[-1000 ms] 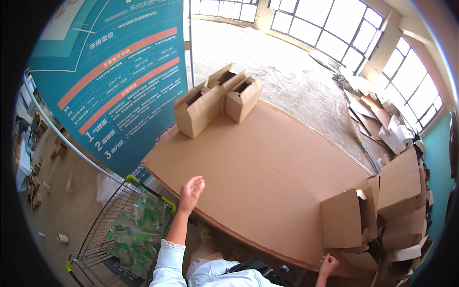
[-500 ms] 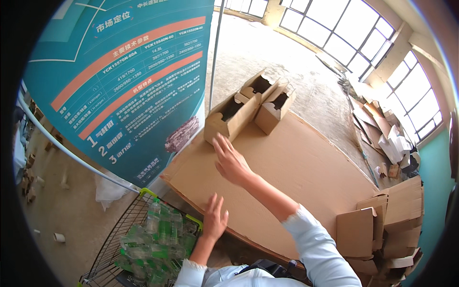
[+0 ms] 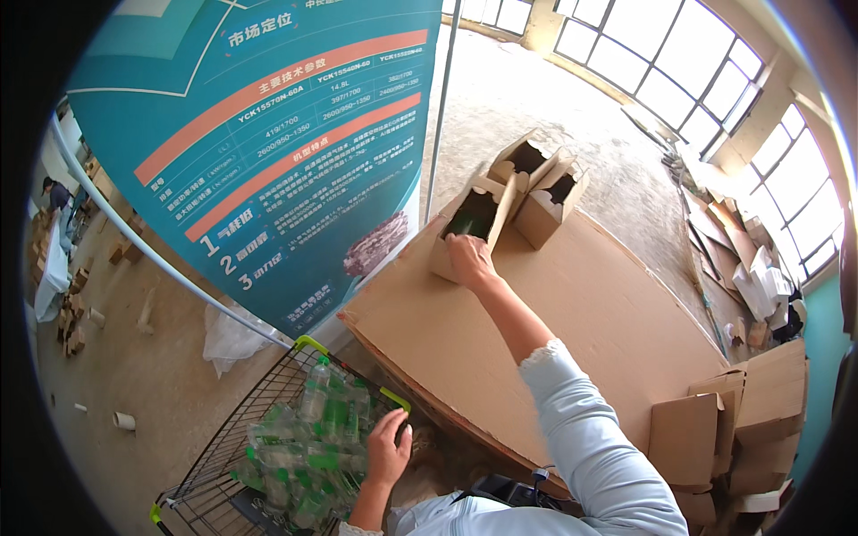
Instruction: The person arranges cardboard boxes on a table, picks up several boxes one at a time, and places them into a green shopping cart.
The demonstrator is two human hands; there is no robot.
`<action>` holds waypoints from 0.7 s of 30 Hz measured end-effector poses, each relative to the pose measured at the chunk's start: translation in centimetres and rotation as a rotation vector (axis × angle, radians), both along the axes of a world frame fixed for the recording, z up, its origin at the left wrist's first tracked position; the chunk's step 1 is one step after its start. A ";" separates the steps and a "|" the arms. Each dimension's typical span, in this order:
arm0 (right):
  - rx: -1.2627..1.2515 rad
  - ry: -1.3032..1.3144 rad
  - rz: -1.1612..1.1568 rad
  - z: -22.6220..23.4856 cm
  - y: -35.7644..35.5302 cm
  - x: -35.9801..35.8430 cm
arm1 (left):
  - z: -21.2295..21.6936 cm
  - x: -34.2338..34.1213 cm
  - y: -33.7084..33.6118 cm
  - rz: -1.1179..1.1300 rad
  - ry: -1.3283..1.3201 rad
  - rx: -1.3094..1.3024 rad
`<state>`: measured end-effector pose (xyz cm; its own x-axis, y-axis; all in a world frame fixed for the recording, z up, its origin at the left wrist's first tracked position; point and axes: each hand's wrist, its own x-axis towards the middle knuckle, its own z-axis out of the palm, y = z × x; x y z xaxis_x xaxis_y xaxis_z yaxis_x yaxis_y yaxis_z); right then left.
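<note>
Brown cardboard makes up the open box (image 3: 471, 228) at the far left corner of the counter (image 3: 572, 330), and the right hand (image 3: 470, 261) is stretched out to it, fingers laid over its near rim at the mouth. Something dark green shows just inside the opening, right above the fingers; I cannot tell whether the hand is gripping it or only resting on the box edge. Two more open boxes (image 3: 541, 183) stand touching behind and to the right of it, flaps up.

The left hand (image 3: 389, 447) is well apart from the right, down at the near edge, lying with loosely spread fingers on the rim of a wire trolley (image 3: 241, 447) with green handles. The trolley is packed with green plastic bottles (image 3: 313, 429), and the hand sits just beside them, with nothing visibly clamped in it.

The counter itself is a broad cardboard sheet, mostly bare between the sleeve and the far boxes, with wide open room to the right of the outstretched arm. Its left edge runs close along a tall teal banner (image 3: 268, 152) held by a slanting pole, so there is little room on that side of the box. At the near right corner a stack of folded boxes (image 3: 715, 438) crowds the edge. Beyond the far edge lies bare concrete floor (image 3: 572, 98), with flattened cardboard (image 3: 742, 268) scattered by the windows.
</note>
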<state>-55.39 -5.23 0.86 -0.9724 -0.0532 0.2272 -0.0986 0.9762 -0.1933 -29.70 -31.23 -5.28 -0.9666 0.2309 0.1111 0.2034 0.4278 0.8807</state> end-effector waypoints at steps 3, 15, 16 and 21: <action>0.070 -0.099 0.268 1.6 2.6 5.8 | 0.3 -0.7 0.4 0.002 0.048 0.016; -0.090 -0.149 0.494 3.0 15.4 42.2 | 0.2 0.0 10.6 -0.018 -0.043 0.208; -0.027 -0.272 0.460 3.8 16.1 44.3 | -1.0 0.8 12.4 -0.039 -0.088 0.258; -0.744 0.063 -0.087 2.9 16.8 50.6 | -5.0 1.2 19.0 -0.267 -0.334 0.312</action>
<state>-4.79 11.53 3.73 -0.9501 0.2125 0.2281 -0.0595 0.5947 -0.8017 -28.52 -12.21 -10.24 -0.8731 0.4792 -0.0895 -0.0436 0.1062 0.9934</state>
